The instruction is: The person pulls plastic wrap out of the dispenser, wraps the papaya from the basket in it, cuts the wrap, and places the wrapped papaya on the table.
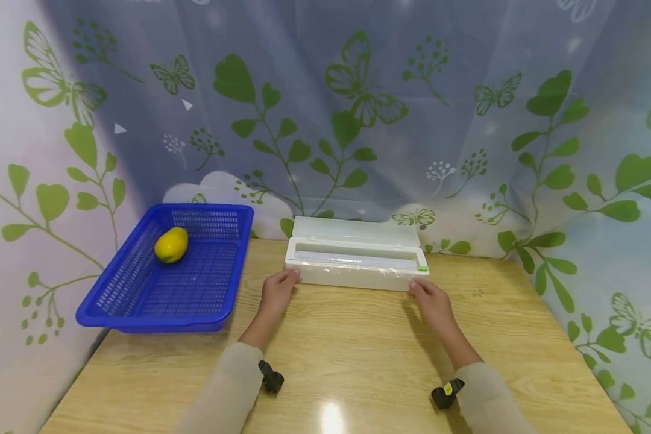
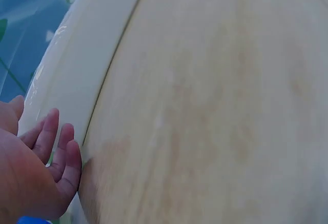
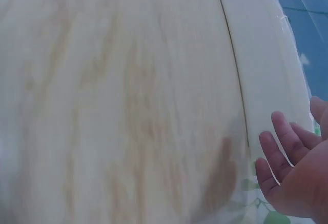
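Note:
A long white cling film dispenser box [image 1: 352, 278] lies on the table with its translucent lid [image 1: 358, 231] raised at the back. A pale roll [image 1: 355, 259] is inside, and a small green piece [image 1: 422, 268] sits at its right end. At the box's left front corner is my left hand [image 1: 278, 292], its fingertips against the end, loosely bent in the left wrist view. My right hand [image 1: 433, 304] touches the opposite corner; its relaxed fingers [image 3: 287, 139] are spread beside the box in the right wrist view.
On the left stands a blue plastic basket [image 1: 233, 265] with a yellow fruit [image 1: 171, 245] in it. The wooden table [image 1: 347, 343] meets a patterned curtain [image 1: 314, 108] behind the box. Black wrist cameras [image 1: 271, 377] are worn at both sleeves.

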The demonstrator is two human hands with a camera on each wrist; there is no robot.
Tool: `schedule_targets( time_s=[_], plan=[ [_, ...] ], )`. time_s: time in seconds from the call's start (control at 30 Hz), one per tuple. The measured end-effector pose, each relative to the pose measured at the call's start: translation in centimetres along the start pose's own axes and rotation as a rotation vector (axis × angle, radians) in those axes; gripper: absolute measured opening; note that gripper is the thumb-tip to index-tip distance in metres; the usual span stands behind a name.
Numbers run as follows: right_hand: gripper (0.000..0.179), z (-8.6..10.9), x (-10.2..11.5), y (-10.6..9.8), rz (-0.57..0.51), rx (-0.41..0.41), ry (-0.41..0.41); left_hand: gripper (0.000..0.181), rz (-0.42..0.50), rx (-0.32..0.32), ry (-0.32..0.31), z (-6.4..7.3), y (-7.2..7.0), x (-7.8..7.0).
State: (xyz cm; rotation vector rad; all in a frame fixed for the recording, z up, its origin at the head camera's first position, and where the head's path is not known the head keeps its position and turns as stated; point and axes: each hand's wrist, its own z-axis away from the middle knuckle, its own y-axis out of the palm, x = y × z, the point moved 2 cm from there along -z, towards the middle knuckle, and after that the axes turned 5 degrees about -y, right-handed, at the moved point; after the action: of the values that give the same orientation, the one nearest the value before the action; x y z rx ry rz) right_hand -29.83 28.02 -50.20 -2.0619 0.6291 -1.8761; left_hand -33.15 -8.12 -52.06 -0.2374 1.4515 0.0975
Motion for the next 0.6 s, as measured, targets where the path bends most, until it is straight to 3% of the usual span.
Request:
schedule_targets(
  time_s=[0.07, 0.2, 0.4, 0.6],
  plan=[
    [0.058, -0.1, 0.0, 0.1, -0.039, -0.001, 0.01, 0.033, 0.062, 0.003, -0.044, -0.1, 0.1, -0.1],
    [0.055, -0.5, 0.0, 0.4, -0.14, -0.009, 0.071, 0.037, 0.084, 0.005, -0.126, -0.1, 0.0, -0.3],
    [0.049, -1.1, 0.6, 1.0, -0.37, -0.024, 0.196, 0.036, 0.115, 0.012, -0.153, 0.1, -0.1, -0.5],
    [0.04, -1.2, 1.4, 1.1, -0.443, -0.064, 0.233, 0.032, 0.171, 0.022, -0.169, -0.3, -0.1, -0.5]
  ],
)
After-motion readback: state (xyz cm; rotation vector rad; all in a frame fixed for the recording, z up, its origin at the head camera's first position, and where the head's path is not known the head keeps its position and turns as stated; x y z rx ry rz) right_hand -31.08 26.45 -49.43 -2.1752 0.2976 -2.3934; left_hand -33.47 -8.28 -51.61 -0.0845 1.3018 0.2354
